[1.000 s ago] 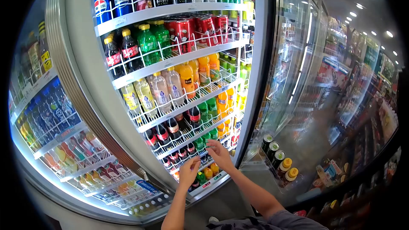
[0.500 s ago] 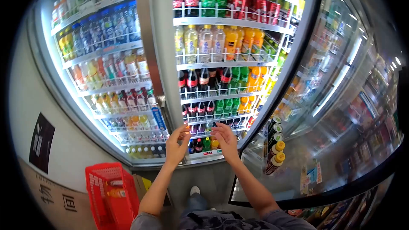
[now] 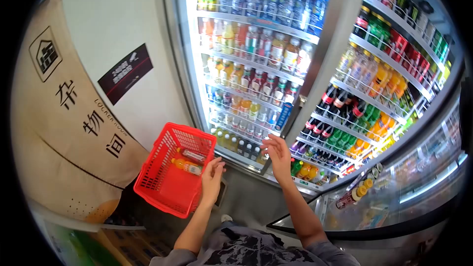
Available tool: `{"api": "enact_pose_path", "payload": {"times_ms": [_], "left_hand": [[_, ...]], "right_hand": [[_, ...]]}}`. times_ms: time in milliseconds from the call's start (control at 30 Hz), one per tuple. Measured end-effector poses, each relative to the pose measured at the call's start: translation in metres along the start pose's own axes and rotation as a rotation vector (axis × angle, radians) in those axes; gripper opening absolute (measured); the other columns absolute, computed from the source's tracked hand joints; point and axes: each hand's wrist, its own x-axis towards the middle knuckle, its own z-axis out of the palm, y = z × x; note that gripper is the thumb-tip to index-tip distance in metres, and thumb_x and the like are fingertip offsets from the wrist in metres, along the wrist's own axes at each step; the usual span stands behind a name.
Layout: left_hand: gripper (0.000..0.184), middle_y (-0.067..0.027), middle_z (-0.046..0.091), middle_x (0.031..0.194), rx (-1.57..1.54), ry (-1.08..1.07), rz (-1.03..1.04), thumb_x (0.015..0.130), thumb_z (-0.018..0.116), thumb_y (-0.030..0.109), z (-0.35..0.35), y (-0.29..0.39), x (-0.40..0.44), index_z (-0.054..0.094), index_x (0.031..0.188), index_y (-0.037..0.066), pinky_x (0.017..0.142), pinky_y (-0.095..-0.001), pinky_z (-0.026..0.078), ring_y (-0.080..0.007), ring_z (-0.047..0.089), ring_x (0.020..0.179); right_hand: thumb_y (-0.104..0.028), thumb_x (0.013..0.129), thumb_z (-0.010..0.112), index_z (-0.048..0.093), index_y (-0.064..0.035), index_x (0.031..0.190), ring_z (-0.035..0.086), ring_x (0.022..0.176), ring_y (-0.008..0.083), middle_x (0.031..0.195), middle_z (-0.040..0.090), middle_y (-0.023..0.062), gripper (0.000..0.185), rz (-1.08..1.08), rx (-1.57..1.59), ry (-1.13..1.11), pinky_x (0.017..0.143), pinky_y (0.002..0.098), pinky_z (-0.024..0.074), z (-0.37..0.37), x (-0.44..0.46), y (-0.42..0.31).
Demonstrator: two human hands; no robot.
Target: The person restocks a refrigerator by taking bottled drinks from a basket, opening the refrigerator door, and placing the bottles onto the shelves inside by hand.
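Observation:
Both hands are raised in front of my body with nothing in them. My left hand (image 3: 212, 181) is at the right edge of the red basket (image 3: 177, 192), its fingers loosely bent; whether it touches the rim I cannot tell. Inside the basket lie an orange bottle (image 3: 186, 166) and a second bottle with a red label (image 3: 192, 155). My right hand (image 3: 278, 156) has its fingers apart, before the lower part of the fridges. Behind it stand rows of drinks in the closed-looking left fridge (image 3: 256, 22) and in the right fridge (image 3: 389, 59).
The right fridge's glass door (image 3: 394, 202) stands open at the lower right, with cans and bottles beside it. A dark sign (image 3: 125, 74) is on the white wall. A beige curtain (image 3: 64, 118) with black characters hangs at the left.
The view has swung left and down, bringing the basket toward the middle and the fridges rightward. Both hands stay raised and empty, and my left hand now appears beside the basket.

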Motion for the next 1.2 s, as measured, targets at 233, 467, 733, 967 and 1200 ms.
{"api": "enact_pose_path", "payload": {"times_ms": [233,467,733,967,1200], "left_hand": [[0.028,-0.008,0.065,0.109,-0.023,0.265,-0.003,0.1,0.052,0.01,-0.102,-0.001,0.003,0.057,0.126,0.001,0.077,-0.023,0.048,-0.0108,0.061,0.092],[0.028,-0.0079,0.065,0.108,0.022,0.479,-0.02,0.101,0.05,0.015,-0.166,0.001,0.004,0.056,0.126,0.004,0.077,-0.0239,0.047,-0.0112,0.06,0.087],[0.03,-0.0087,0.064,0.11,-0.007,0.645,-0.093,0.101,0.049,0.014,-0.193,-0.027,0.024,0.054,0.129,0.004,0.076,-0.0234,0.047,-0.0108,0.06,0.086],[0.031,-0.0098,0.064,0.112,0.003,0.707,-0.179,0.1,0.049,0.011,-0.199,-0.072,0.071,0.052,0.129,0.004,0.074,-0.0252,0.049,-0.0121,0.061,0.083],[0.026,-0.0062,0.061,0.09,-0.002,0.791,-0.461,0.096,0.053,0.014,-0.229,-0.166,0.111,0.056,0.12,0.004,0.059,-0.0301,0.051,-0.0164,0.059,0.071]], "right_hand": [[-0.012,0.097,0.057,0.049,0.0002,0.131,0.061,0.1,0.0155,0.115,0.061,0.0114,0.037,0.105,-0.062,-0.202,0.086,0.028,0.0493,0.058,0.033,0.063],[-0.006,0.098,0.054,0.05,0.0005,0.13,0.061,0.099,0.0124,0.113,0.061,0.0092,0.033,0.191,0.042,-0.397,0.086,0.0258,0.0492,0.131,0.049,0.131],[-0.007,0.094,0.059,0.058,-0.0012,0.121,0.067,0.096,0.0136,0.108,0.069,0.0105,0.027,0.28,-0.194,-0.746,0.082,0.0273,0.0542,0.218,0.065,0.224],[-0.01,0.093,0.06,0.06,-0.0024,0.121,0.068,0.091,0.0161,0.104,0.07,0.0119,0.029,0.358,-0.491,-0.939,0.081,0.0287,0.0544,0.249,0.084,0.295],[-0.029,0.081,0.068,0.066,-0.0015,0.109,0.065,0.099,0.0378,0.104,0.065,0.0265,0.039,0.186,-0.931,-1.261,0.084,0.0438,0.053,0.251,0.082,0.386]]}}
